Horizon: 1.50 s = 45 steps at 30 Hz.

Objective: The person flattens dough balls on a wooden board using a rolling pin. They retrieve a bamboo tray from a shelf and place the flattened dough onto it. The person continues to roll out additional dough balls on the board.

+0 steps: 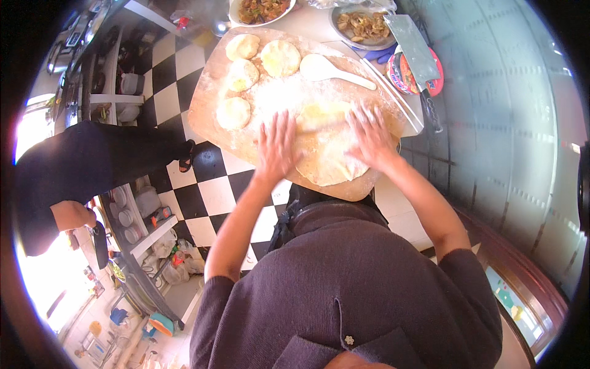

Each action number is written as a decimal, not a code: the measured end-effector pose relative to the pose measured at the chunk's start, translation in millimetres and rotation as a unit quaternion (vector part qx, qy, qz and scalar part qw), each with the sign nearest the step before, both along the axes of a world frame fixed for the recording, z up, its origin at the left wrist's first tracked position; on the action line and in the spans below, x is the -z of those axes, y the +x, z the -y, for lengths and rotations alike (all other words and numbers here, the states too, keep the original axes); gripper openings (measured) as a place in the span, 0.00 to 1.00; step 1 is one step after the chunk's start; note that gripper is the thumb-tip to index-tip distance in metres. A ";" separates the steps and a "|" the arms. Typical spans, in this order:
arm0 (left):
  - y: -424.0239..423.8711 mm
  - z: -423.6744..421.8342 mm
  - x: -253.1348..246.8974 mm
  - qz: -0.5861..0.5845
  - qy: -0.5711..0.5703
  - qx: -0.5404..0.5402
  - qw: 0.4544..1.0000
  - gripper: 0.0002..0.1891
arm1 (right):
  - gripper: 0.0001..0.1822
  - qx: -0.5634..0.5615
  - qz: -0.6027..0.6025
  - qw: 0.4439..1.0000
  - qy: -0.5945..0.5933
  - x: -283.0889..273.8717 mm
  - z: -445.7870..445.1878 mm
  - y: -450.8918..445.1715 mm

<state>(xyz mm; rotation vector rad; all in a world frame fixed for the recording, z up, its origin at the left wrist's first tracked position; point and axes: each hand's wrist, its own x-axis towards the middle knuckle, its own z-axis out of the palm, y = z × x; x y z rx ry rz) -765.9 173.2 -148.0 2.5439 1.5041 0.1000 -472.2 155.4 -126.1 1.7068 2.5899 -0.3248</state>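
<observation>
A thin, floured sheet of dough (334, 161) lies at the near edge of a wooden board (207, 87). Across its far side runs a thicker yellowish band (322, 115); whether this is folded dough or a rolling pin, I cannot tell. My left hand (277, 145) rests at the left end of the band, palm down, fingers stretched forward. At the right end, my right hand (372, 136) lies flat with its fingers spread and floury. Both hands are slightly blurred. Several round flatbreads (233, 113) sit on the board's left and far side, beside a white spoon (334, 74).
Chopsticks (392, 94) lie along the board's right edge. A cleaver (415, 53) rests on a red instant-noodle tub (401, 74). Behind stand a metal bowl of food (362, 27) and a white bowl (262, 11). Another person (92, 147) stands left, holding a dark object (99, 244).
</observation>
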 end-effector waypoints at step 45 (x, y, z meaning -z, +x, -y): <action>138.7 -128.1 -11.6 0.094 0.088 0.290 0.948 0.43 | 0.46 0.260 -0.051 0.959 0.105 -7.5 49.7 23.7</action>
